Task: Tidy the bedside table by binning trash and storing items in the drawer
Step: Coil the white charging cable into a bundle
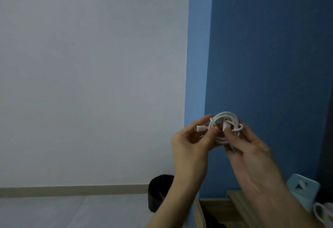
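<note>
Holding the cable (225,119) up before the blue wall (270,47), your hands sit close together, both clamped on it. It is white and wound into a loose coil. Your left hand (191,137) pinches the coil's left side between thumb and fingertips, and one plug (199,128) sticks out leftward between those fingers. Your right hand (252,148) grips the coil's right side, thumb over the front strands, fingers behind. Any marking on the plug is too small to read.

Edges and room: the cable is held well above the worktop (236,199), whose wooden edge shows at lower right, partly behind your right forearm. The drawer (198,215) stands open just left of it, below your hands, its inside dark. A black bin (158,191) stands on the floor left of the drawer, by the grey wall (90,65), partly behind your left forearm. At the worktop's far right sit a pale blue item (302,190) and, nearer you, a white mug (322,211), cut by the frame edge.
</note>
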